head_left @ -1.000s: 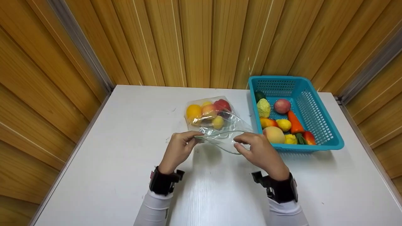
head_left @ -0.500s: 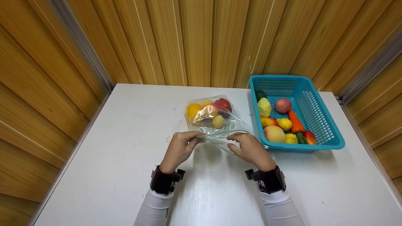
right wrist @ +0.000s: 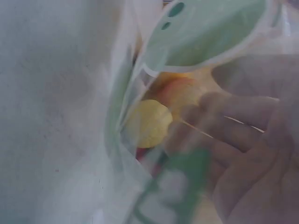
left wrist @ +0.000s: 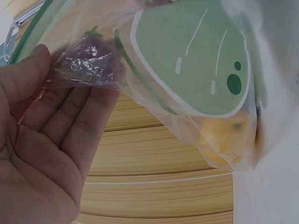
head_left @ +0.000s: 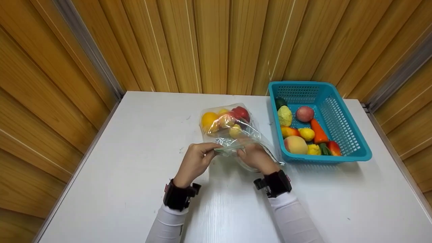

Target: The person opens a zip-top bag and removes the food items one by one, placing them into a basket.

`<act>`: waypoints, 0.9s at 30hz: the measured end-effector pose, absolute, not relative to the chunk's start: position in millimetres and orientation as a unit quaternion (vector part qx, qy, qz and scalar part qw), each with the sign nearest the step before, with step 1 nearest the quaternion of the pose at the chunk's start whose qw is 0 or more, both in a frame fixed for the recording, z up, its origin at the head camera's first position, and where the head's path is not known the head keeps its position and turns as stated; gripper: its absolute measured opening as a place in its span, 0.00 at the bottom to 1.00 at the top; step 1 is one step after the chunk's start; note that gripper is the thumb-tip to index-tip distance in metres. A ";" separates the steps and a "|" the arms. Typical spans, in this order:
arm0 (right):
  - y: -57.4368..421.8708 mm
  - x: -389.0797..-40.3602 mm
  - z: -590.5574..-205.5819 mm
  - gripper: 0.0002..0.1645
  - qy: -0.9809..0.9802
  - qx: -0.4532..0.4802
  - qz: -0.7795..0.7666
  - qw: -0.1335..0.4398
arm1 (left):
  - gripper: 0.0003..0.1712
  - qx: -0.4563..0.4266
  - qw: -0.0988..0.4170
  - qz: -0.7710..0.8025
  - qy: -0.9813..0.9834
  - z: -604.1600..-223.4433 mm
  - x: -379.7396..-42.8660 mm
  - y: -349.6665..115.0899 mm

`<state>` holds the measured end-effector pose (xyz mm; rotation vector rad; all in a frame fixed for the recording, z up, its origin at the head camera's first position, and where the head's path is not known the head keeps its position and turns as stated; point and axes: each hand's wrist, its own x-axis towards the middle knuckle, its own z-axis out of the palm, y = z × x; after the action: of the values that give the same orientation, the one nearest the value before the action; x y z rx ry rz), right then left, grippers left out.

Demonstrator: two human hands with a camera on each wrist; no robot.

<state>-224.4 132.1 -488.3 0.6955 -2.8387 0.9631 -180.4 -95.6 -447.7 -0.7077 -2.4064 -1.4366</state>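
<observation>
A clear zip bag (head_left: 224, 139) with green print lies mid-table, holding several fruits. Among them are an orange (head_left: 209, 120), a red fruit (head_left: 241, 113) and a small yellow one (head_left: 235, 131). At the bag's near edge, my left hand (head_left: 195, 162) pinches the left corner of its mouth. My right hand (head_left: 258, 157) reaches into the mouth. In the right wrist view, its fingers (right wrist: 233, 128) extend behind the plastic, beside the yellow fruit (right wrist: 152, 123). Through the film in the left wrist view shows a dark purple piece with a green top (left wrist: 93, 60).
Right of the bag stands a teal basket (head_left: 351, 125) with toy-like produce: a carrot (head_left: 318, 131), a pink round fruit (head_left: 304, 114), a large peach (head_left: 295, 145) and several others. Wood-look panels (head_left: 212, 47) rise behind the white table (head_left: 148, 135).
My right hand has moved left, from beside the bag's right rim into its mouth. My left hand keeps its pinch at the left corner, nearly still.
</observation>
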 end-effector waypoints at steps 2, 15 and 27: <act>126.1 -228.2 -488.2 0.28 -0.921 0.231 0.312 0.038 | 0.09 -0.243 0.129 -0.490 -0.828 -447.7 -180.0 -95.5; 100.9 -262.2 -476.7 0.37 -0.921 0.287 0.256 0.062 | 0.08 -0.256 0.140 -0.494 -0.819 -448.5 -180.1 -96.6; 88.2 -293.0 -470.0 0.46 -0.947 0.251 0.203 0.004 | 0.09 -0.258 0.136 -0.502 -0.814 -449.4 -180.7 -96.6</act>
<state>-293.0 88.2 -470.0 0.7856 -2.9660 0.6351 -180.7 -96.6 -449.4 -0.7479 -2.3581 -1.4526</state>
